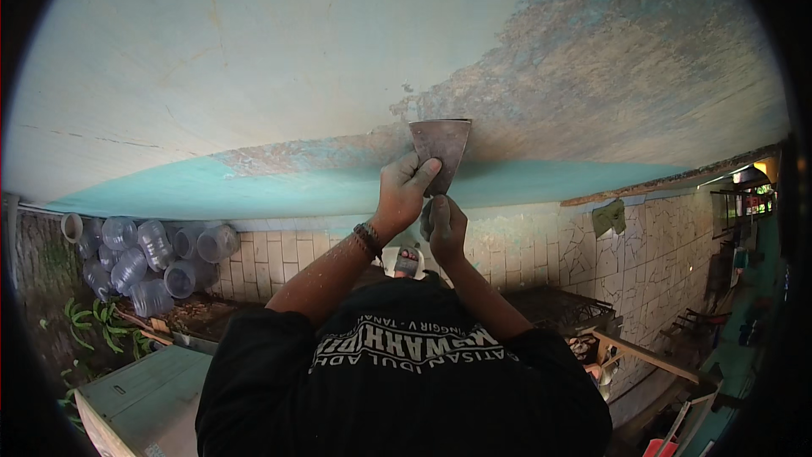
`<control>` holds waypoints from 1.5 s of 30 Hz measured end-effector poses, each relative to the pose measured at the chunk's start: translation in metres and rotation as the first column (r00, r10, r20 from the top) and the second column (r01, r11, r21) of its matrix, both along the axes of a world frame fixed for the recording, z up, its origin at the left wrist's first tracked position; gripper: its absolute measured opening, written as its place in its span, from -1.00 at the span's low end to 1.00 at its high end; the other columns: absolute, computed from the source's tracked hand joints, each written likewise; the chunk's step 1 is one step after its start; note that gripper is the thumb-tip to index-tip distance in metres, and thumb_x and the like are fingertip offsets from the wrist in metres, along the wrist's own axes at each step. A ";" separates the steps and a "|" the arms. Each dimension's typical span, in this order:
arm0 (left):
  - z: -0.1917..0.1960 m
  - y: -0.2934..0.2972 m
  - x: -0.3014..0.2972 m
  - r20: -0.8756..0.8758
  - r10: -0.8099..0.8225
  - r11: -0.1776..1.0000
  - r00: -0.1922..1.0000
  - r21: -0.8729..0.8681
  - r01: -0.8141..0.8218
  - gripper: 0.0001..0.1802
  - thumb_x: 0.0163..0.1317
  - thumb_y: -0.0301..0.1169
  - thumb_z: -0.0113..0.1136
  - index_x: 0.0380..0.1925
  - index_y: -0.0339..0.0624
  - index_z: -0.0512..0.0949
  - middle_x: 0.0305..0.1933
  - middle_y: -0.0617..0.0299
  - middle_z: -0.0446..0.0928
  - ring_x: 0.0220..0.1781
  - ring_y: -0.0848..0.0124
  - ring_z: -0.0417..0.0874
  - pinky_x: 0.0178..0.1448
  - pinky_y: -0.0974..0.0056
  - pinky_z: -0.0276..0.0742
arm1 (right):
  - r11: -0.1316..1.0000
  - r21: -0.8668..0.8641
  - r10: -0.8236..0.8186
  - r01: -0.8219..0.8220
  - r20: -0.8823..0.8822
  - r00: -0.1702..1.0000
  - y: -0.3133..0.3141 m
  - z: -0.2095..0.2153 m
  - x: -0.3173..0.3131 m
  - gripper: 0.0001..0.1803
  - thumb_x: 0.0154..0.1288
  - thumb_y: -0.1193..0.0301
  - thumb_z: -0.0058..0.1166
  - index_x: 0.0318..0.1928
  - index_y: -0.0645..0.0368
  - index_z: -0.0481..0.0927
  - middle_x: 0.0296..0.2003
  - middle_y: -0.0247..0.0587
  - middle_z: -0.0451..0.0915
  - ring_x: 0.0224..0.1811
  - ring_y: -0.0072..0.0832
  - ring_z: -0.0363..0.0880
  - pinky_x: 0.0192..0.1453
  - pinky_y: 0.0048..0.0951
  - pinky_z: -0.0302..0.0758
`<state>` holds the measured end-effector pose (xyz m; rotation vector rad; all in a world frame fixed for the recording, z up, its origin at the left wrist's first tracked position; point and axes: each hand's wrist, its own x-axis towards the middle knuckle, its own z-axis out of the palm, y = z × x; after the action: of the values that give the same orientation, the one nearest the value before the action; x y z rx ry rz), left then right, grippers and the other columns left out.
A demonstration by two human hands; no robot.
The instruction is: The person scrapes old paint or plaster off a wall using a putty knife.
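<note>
Both of my hands are closed on a wide, flat paint scraper (443, 140) with a flared, dull metal blade. My left hand (404, 190) grips the blade's lower part, its thumb laid flat over the face. Below it, my right hand (445, 224) is wrapped round the narrow lower end, which the fingers mostly hide. The blade's broad edge touches the pale blue painted wall (279, 42), at the border of a rough, stripped patch (626, 59) that shows grey-brown. A band of brighter turquoise paint (338, 190) runs below. Dust coats my fingers and left forearm.
Clear plastic jars (152, 245) are heaped at the left, beside green plants (97, 326). Light tiles (634, 262) cover the surface below the paint, with a green cloth (609, 217) at the right. A wooden frame (647, 355) stands at the lower right, a pale green board (148, 398) at the lower left.
</note>
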<state>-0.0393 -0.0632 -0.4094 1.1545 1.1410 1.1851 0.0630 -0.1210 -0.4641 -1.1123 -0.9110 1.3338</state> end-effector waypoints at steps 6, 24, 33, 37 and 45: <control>0.001 0.006 -0.003 0.037 -0.045 0.999 0.998 0.025 0.044 -0.77 0.24 -0.39 0.14 -0.50 -0.35 0.52 -0.58 0.35 0.42 -0.46 0.62 0.33 -0.43 0.39 0.35 | 0.999 0.038 -0.026 0.028 -0.037 0.999 -0.002 0.000 -0.006 -0.63 0.46 0.20 -0.18 -0.47 0.16 0.38 -0.66 -0.50 0.29 -0.67 -0.75 0.19 -0.61 -0.61 0.14; 0.010 0.004 -0.008 -0.042 -0.047 0.989 0.998 0.136 0.052 -0.80 0.25 -0.40 0.12 -0.40 -0.36 0.56 -0.53 0.32 0.51 -0.45 0.61 0.40 -0.38 0.40 0.39 | 0.995 0.100 0.002 0.002 -0.042 0.999 0.004 0.003 -0.010 -0.63 0.46 0.21 -0.22 -0.45 0.18 0.36 -0.65 -0.46 0.32 -0.69 -0.74 0.19 -0.65 -0.59 0.13; 0.015 0.003 -0.006 -0.036 -0.010 0.992 0.999 0.127 0.014 -0.79 0.27 -0.38 0.11 -0.34 -0.37 0.56 -0.52 0.29 0.52 -0.42 0.61 0.37 -0.35 0.38 0.40 | 0.997 0.075 0.017 -0.010 -0.097 0.995 0.004 0.015 -0.016 -0.65 0.47 0.22 -0.22 -0.41 0.20 0.38 -0.67 -0.47 0.28 -0.71 -0.74 0.16 -0.66 -0.61 0.13; 0.017 0.001 -0.010 -0.075 -0.002 0.997 0.997 0.083 0.009 -0.76 0.25 -0.36 0.12 -0.43 -0.37 0.52 -0.58 0.20 0.46 -0.46 0.57 0.35 -0.40 0.32 0.37 | 1.000 0.018 -0.003 0.005 -0.121 0.993 -0.002 0.023 -0.021 -0.63 0.46 0.23 -0.21 -0.46 0.19 0.37 -0.67 -0.47 0.29 -0.71 -0.75 0.17 -0.66 -0.62 0.14; 0.011 0.011 -0.008 -0.154 0.052 0.982 0.987 0.189 -0.022 -0.74 0.29 -0.33 0.10 -0.47 -0.32 0.49 -0.58 0.28 0.42 -0.50 0.59 0.34 -0.43 0.37 0.34 | 0.996 0.083 -0.026 0.029 -0.031 0.999 0.011 0.015 -0.014 -0.65 0.46 0.27 -0.20 -0.47 0.19 0.35 -0.68 -0.48 0.30 -0.71 -0.77 0.17 -0.66 -0.61 0.13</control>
<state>-0.0472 -0.0522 -0.3985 1.3967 1.1942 1.2683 0.0493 -0.1101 -0.4493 -1.0351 -0.9185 1.2753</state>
